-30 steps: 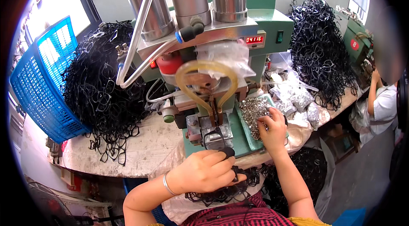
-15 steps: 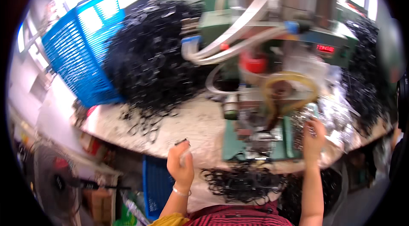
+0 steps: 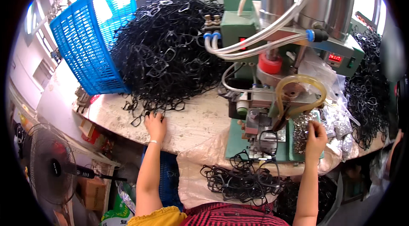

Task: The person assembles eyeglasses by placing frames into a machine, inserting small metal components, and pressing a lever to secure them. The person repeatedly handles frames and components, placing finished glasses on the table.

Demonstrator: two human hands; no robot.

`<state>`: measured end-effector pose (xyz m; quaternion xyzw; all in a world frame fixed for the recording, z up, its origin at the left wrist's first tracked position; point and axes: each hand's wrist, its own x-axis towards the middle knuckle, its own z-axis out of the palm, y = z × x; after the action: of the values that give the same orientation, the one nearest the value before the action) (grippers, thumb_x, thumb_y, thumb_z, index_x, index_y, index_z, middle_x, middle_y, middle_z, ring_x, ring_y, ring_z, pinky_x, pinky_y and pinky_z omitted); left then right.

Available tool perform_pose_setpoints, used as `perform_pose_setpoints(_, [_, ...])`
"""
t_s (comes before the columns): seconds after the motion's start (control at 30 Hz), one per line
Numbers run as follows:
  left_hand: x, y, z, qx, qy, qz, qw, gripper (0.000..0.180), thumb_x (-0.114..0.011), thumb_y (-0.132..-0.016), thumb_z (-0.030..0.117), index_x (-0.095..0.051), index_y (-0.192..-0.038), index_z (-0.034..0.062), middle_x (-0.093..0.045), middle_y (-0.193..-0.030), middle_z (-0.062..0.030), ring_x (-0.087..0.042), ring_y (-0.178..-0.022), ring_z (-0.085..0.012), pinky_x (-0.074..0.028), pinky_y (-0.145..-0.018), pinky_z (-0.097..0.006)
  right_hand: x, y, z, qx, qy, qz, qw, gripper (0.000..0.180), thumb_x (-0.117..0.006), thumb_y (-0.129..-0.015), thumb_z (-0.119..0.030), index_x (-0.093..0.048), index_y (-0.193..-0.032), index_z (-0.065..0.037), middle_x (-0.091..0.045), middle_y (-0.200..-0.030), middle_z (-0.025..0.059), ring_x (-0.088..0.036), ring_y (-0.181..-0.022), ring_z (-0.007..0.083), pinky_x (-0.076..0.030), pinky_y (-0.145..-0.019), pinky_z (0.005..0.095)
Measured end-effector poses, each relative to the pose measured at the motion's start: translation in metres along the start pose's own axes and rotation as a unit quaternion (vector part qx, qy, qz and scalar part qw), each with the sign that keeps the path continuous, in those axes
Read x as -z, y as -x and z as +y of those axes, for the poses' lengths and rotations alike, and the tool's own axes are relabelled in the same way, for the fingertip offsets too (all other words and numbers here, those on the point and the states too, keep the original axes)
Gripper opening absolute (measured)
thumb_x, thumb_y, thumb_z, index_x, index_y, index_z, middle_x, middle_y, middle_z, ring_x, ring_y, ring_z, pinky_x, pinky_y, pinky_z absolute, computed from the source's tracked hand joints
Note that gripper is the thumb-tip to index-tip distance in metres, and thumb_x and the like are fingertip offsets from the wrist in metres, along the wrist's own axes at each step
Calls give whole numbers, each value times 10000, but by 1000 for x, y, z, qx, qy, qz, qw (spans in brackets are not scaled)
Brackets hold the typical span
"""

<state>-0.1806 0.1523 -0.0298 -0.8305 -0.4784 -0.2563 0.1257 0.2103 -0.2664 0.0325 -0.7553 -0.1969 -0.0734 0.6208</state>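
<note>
Nearest the body, a heap [image 3: 238, 183] of black frames is lying on a sheet [image 3: 191, 164] between the left hand [image 3: 155, 127] and the right hand [image 3: 316, 138], lower than both. The right hand is hanging over the right side of a tray [image 3: 292, 151], thumb and fingertips bunching narrowly by small metal parts [image 3: 300, 134]; the view is not showing whether they are pinching 1. Just left of that hand, 1 frame [image 3: 269, 131] is sitting low in the press [image 3: 270, 65]. The left hand is bending its fingers, set close together, over the near edge of a big pile [image 3: 170, 55] of frames on the table [image 3: 196, 119]; whether it is gripping 1, I cannot tell. Beyond the right hand, bags [image 3: 341, 128] are lying. Beyond the left hand, leftward, a blue basket [image 3: 85, 47] is leaning against the pile.
</note>
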Motion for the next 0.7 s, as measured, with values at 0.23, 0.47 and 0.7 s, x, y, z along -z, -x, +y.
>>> perform_pose_setpoints(0.23, [14, -1, 56, -121, 109, -29, 986, 99, -633, -899, 141, -632, -933, 48, -652, -986, -174, -561, -900, -401, -462, -799, -482, 28, 19, -5, 235, 318, -63, 916, 134, -750, -732, -89, -694, -847, -53, -625, -1137, 181, -561, -1123, 410, -447, -965, 482])
perform_pose_setpoints(0.47, [33, -18, 109, -37, 269, 10, 962, 167, -571, -978, 192, -657, -1037, 62, -679, -904, -165, -634, -839, -355, -497, -726, -428, 16, 20, -10, 80, 139, 19, 987, 90, -724, -789, -44, -693, -872, -33, -671, -851, 80, -638, -791, 230, -500, -761, 323])
perform_pose_setpoints(0.7, [75, 40, 174, 242, 731, -115, 628, 244, -558, -1028, 293, -568, -1131, 72, -481, -795, 30, -410, -671, -69, -352, -555, -228, 10, 22, 2, -96, -197, 48, 974, 129, -694, -875, -10, -696, -1003, 6, -674, -899, 5, -600, -807, 74, -469, -764, 214])
